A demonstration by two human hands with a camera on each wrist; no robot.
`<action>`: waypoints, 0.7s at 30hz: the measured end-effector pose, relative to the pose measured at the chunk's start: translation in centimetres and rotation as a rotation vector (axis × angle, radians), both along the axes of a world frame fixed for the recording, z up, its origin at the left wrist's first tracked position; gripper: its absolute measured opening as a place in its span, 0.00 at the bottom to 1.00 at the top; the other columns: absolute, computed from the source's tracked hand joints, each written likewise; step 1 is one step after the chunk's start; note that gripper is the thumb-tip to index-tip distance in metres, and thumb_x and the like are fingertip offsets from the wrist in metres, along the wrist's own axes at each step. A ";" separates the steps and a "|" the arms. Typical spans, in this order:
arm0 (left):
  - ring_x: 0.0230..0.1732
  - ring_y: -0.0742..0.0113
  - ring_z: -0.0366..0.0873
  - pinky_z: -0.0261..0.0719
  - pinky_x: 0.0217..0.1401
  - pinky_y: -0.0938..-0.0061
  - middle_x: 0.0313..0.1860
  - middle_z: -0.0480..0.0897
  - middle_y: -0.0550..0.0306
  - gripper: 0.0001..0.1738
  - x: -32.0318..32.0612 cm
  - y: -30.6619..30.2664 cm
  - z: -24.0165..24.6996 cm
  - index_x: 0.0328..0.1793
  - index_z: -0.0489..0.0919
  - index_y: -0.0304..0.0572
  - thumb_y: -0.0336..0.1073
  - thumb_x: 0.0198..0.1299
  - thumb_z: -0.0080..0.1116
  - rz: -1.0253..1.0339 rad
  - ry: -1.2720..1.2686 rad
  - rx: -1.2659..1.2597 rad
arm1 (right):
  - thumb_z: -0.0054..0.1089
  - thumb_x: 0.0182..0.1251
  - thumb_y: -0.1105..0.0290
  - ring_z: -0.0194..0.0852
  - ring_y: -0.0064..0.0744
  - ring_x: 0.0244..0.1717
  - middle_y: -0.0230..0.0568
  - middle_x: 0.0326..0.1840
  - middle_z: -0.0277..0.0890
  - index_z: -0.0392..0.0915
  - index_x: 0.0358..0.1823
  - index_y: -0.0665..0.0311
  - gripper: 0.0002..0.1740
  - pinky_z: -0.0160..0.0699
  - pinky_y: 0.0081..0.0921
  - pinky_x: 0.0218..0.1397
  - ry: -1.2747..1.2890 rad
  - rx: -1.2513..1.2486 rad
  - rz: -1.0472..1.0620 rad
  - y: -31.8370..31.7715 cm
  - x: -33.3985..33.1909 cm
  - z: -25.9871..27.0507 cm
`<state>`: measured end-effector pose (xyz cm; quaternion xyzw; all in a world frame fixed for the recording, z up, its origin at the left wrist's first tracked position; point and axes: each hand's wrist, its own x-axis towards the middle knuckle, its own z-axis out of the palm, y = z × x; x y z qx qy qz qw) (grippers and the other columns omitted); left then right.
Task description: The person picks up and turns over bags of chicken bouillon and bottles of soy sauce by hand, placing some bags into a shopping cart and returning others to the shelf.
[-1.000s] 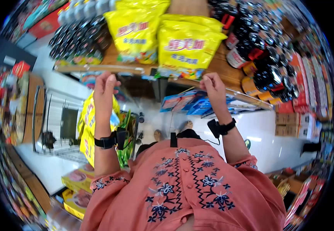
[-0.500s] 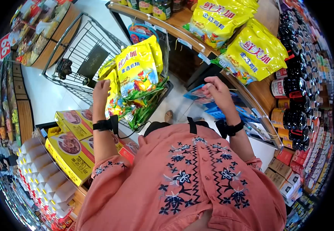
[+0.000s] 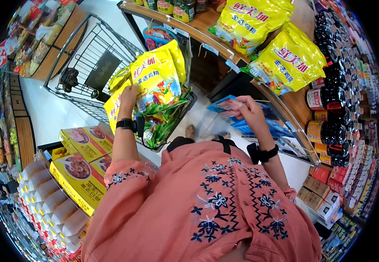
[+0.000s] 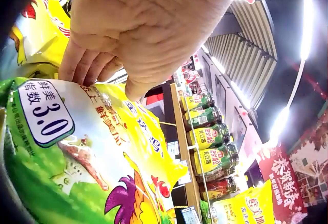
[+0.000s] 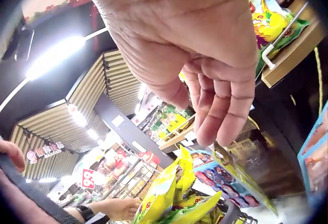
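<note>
In the head view my left hand (image 3: 127, 102) is at the left edge of a yellow bag of chicken seasoning (image 3: 158, 75) in the shopping cart. The left wrist view shows its fingers passing behind the bag's edge, thumb (image 4: 137, 88) at the near side, so it pinches that edge. Another yellow bag (image 3: 113, 109) leans out to the left, and green packs (image 3: 161, 124) lie underneath. My right hand (image 3: 251, 112) hovers off the shelf edge with fingers loosely bent and nothing in them, overlapping hanging blue packages (image 3: 242, 124).
The cart (image 3: 82, 56) stands ahead on the left. A wooden shelf (image 3: 307, 100) carries more yellow bags (image 3: 294, 59) and dark bottles (image 3: 329, 133). Yellow boxes (image 3: 82, 174) are stacked close by my left arm.
The view has swung left toward the cart. My left hand has gone from empty air onto the yellow bag, and the bag beside it sticks out further left. The right hand stays empty.
</note>
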<state>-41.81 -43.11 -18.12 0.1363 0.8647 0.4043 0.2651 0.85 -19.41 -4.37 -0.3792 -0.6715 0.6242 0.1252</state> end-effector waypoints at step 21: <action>0.45 0.61 0.88 0.88 0.45 0.70 0.53 0.85 0.47 0.28 3.0 1.6 4.4 0.65 0.70 0.28 0.37 0.65 0.67 0.218 -0.592 0.665 | 0.51 0.77 0.68 0.82 0.22 0.37 0.39 0.41 0.83 0.76 0.57 0.66 0.14 0.82 0.20 0.40 -0.004 -0.074 0.036 -1.0 -0.2 -1.3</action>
